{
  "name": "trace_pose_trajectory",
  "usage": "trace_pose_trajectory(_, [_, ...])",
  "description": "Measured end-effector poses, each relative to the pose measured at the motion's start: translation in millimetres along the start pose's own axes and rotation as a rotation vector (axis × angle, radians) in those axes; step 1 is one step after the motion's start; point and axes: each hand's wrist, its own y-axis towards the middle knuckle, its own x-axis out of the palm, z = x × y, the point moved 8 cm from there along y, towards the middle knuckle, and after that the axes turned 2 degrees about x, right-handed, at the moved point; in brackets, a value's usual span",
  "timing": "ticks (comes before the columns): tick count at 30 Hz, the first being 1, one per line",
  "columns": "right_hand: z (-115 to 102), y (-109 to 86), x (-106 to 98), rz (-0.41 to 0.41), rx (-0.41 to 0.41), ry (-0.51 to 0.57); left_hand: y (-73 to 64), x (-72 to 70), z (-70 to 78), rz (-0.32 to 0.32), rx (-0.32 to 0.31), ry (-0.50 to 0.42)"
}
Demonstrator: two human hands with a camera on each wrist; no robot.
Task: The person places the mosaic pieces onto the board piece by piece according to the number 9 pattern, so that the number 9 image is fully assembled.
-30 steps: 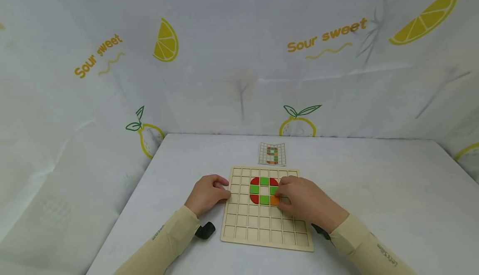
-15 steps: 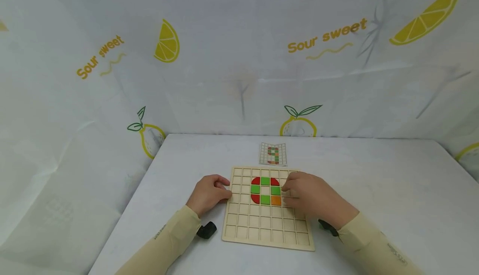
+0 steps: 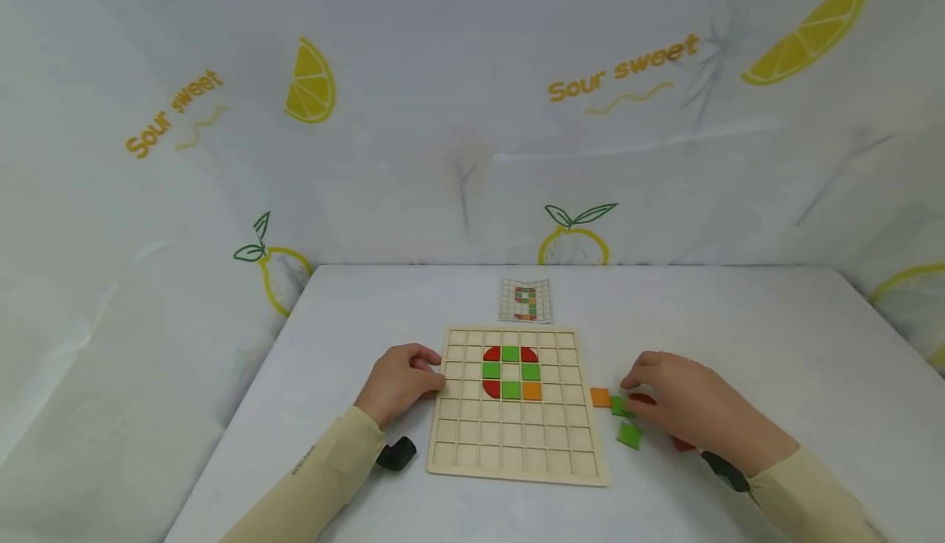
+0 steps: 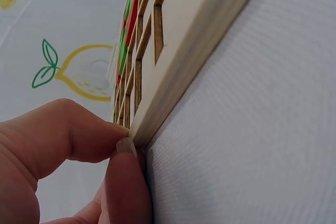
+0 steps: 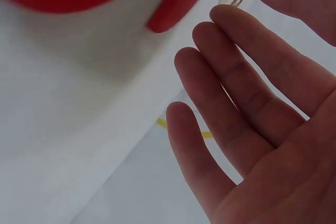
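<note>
A wooden grid board [image 3: 517, 436] lies flat on the table, with red, green and orange tiles forming a ring in its upper half. My left hand [image 3: 394, 383] is at its left edge, and in the left wrist view the bent finger and thumb [image 4: 128, 182] grip that edge. To the right of the board my right hand [image 3: 690, 399] hovers over loose tiles, fingers extended and apart in the right wrist view. An orange tile [image 3: 600, 397], a green tile [image 3: 630, 435] and another green tile [image 3: 618, 406] lie there. Red tiles [image 5: 174, 6] are partly hidden by this hand.
Behind the board lies a pattern card [image 3: 525, 300] printed with a coloured figure on a grid. A black wrist device [image 3: 396, 454] sits by the left wrist. A white printed cloth [image 3: 413, 198] hangs behind the table.
My right hand has moved right, off the board and over the loose tiles, leaving the orange tile in the ring. The left hand stays at the board's edge. The head view has shifted slightly.
</note>
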Motion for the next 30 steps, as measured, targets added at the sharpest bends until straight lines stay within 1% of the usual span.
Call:
trace_pose_trajectory(7, [4.9,-9.2,10.0,-0.013,-0.001,0.110,-0.4,-2.7,-3.4,0.012,-0.015,0.007])
trace_pose_trajectory(9, [5.2,-9.7,11.7,-0.010,-0.004,0.118,-0.1,-1.9,-3.8,0.011,-0.019,0.005])
trace_pose_trajectory(12, [5.9,-9.2,12.8,-0.002,-0.007,0.108,0.7,-0.5,-2.9,0.010,-0.010,0.007])
trace_pose_trajectory(17, [5.6,-8.6,10.9,0.024,-0.018,0.058,1.0,0.7,0.0,0.005,0.007,0.005])
trace_pose_trajectory(22, [5.7,-8.3,7.5,0.042,-0.039,0.009,0.5,0.8,1.5,0.000,0.014,0.005])
trace_pose_trajectory(25, [7.4,-7.2,6.3,0.048,-0.035,-0.013,0.8,1.2,1.0,0.000,0.012,0.001])
trace_pose_trajectory(30, [5.9,-4.7,0.7,0.064,-0.045,-0.011,0.7,0.8,-0.5,0.004,0.006,0.000])
